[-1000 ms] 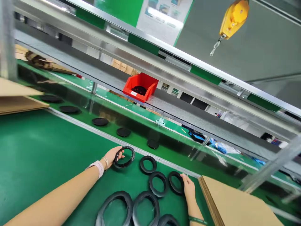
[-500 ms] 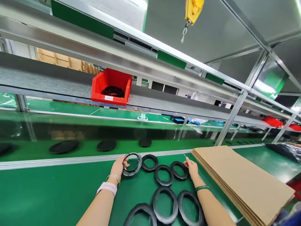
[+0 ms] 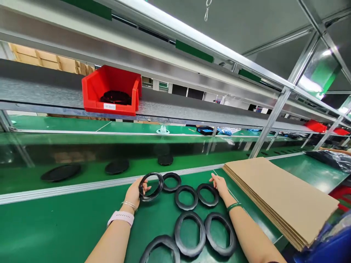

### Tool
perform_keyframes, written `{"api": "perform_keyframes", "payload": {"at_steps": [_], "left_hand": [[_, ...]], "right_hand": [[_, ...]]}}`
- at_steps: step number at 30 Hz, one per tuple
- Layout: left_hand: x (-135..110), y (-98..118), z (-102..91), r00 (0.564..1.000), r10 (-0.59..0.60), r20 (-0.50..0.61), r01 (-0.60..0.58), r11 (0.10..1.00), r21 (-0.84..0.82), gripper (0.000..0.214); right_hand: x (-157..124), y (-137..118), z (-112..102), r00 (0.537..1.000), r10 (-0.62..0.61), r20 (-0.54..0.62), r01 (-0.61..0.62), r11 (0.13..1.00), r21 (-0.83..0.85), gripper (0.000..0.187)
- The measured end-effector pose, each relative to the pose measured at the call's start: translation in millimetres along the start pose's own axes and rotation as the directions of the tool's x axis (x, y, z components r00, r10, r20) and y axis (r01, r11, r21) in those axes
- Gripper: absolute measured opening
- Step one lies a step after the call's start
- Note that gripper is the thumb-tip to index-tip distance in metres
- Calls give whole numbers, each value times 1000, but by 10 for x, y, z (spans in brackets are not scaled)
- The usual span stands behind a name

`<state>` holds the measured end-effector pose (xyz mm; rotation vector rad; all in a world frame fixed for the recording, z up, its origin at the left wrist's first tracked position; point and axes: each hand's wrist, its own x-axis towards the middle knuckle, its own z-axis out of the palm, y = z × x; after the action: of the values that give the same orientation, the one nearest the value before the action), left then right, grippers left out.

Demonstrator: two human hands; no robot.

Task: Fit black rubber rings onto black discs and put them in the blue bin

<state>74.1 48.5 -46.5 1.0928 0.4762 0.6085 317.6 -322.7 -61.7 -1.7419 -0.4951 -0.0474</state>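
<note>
My left hand (image 3: 135, 191) is closed on a black ring (image 3: 151, 186), holding it tilted up off the green bench mat (image 3: 55, 223). My right hand (image 3: 218, 183) rests with its fingers on the rim of another black ring (image 3: 207, 194) lying flat. Between them lie two more small rings (image 3: 172, 181) (image 3: 186, 197). Nearer to me lie three larger black rings (image 3: 189, 234) (image 3: 221, 234) (image 3: 160, 249).
A stack of cardboard sheets (image 3: 279, 197) lies to the right of my right hand. Beyond a metal rail, a green conveyor belt (image 3: 90, 175) carries black discs (image 3: 60, 172). A red bin (image 3: 111, 90) with black parts sits on the shelf above.
The view has swung right and levelled. My left hand has lifted its ring from flat on the mat to tilted upright. My right hand stays by the same ring.
</note>
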Motion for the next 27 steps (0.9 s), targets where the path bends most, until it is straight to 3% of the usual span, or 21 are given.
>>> {"api": "perform_keyframes", "payload": {"at_steps": [6,11,18,27], "left_hand": [[-79,75,59,998,-34,51,37,999,-40,34],[-89,65,95,997,-69,40,68,997,33,39],[-86,18,116,992,-123,33,114,974,195,46],[-87,37,72,982,-170,-87,191,908,372,44]], "right_hand": [[344,-18,74,999,0,51,-1,1000,15,66],[623,28,202,990,42,136,-45,999,15,57],[632,75,219,963,83,257,-96,995,39,42],[636,-5,254,955,105,277,-109,994,-3,25]]}}
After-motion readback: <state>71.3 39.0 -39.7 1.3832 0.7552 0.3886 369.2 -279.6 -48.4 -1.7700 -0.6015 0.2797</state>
